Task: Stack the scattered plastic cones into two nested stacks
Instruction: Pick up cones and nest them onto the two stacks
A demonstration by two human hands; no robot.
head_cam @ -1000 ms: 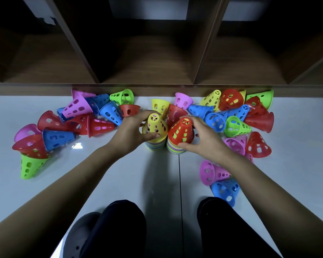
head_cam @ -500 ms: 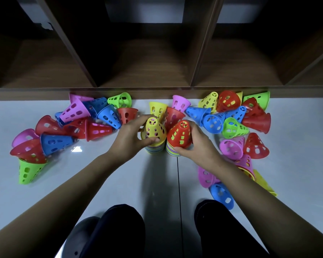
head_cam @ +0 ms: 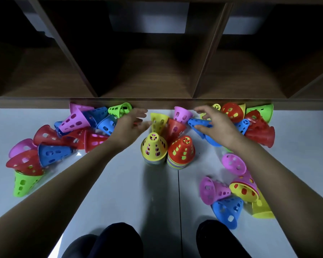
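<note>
Nearest the observer, the person's knees in dark trousers [head_cam: 117,239] are showing above the glossy white floor [head_cam: 119,192]. To their right, a loose group is lying tipped over and touching: a blue perforated plastic cone [head_cam: 227,211], a pink perforated plastic cone [head_cam: 212,190] and a yellow perforated plastic cone [head_cam: 243,189]. Further out, on the centre line, two nested stacks are standing upright just beside each other: the yellow-topped cone stack [head_cam: 153,148] on the left and the red-topped cone stack [head_cam: 182,150] on the right. At far left, a heap of loose mixed-colour cones [head_cam: 52,153] is lying on its sides, with a green perforated cone [head_cam: 21,183] at its near end. Beyond the stacks, the left hand [head_cam: 129,125] is hovering palm down with fingers extended and slightly spread, gripping nothing; its fingertips are just beside a yellow cone lying on its side [head_cam: 158,121]. The right hand [head_cam: 216,125] is hovering with fingers spread wide, thumb and fingers either side of the narrow end of a blue cone lying on its side [head_cam: 198,123]; contact cannot be determined, and no grip is closed. Behind that hand, a heap of red and green cones [head_cam: 259,133] is lying against the base of the dark brown wooden shelf unit [head_cam: 157,75], whose open compartments are facing the person.
</note>
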